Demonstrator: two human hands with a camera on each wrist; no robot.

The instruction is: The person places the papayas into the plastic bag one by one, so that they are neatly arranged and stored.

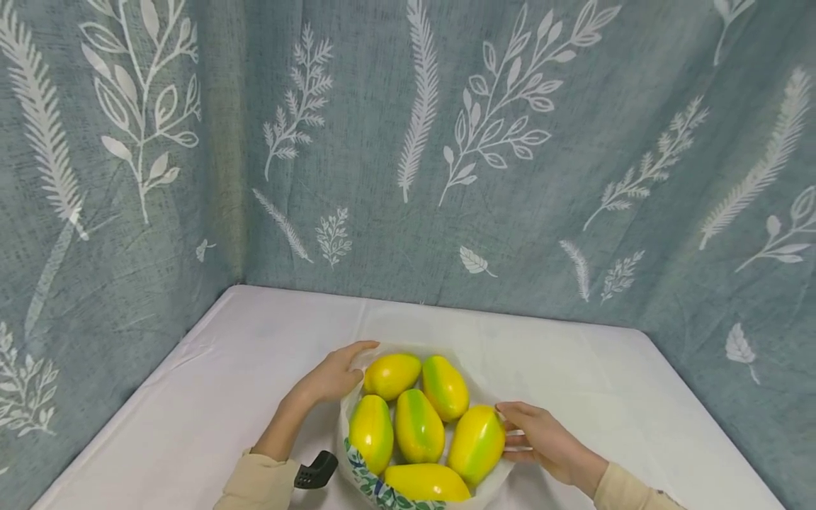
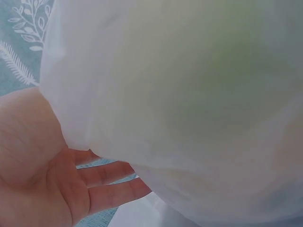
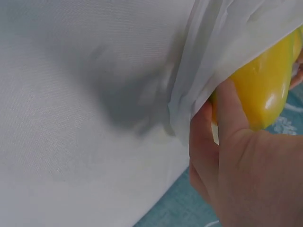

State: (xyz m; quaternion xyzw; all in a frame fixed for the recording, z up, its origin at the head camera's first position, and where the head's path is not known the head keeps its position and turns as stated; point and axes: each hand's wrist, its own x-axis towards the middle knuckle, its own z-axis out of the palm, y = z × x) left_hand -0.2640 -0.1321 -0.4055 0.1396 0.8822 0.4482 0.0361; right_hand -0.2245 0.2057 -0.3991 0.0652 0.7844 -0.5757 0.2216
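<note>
A white bag (image 1: pixel 347 411) with a green and blue leaf print stands with its mouth up on the table. Inside lie several glossy yellow fruits (image 1: pixel 418 425) with green streaks, shaped like papayas. My left hand (image 1: pixel 333 372) grips the bag's far left rim; in the left wrist view its fingers (image 2: pixel 111 191) lie along the outside, the thumb hidden there. At the right side, my right hand (image 1: pixel 548 443) pinches the rim. The right wrist view shows one digit inside the bag against a papaya (image 3: pixel 262 85), the other fingers (image 3: pixel 202 137) outside.
The bag rests on a white-covered table (image 1: pixel 574 368) near its front edge. Blue-grey curtains (image 1: pixel 382 234) with white leaf patterns stand along the back and both sides. A black device (image 1: pixel 316 469) sits at my left wrist, beside the bag.
</note>
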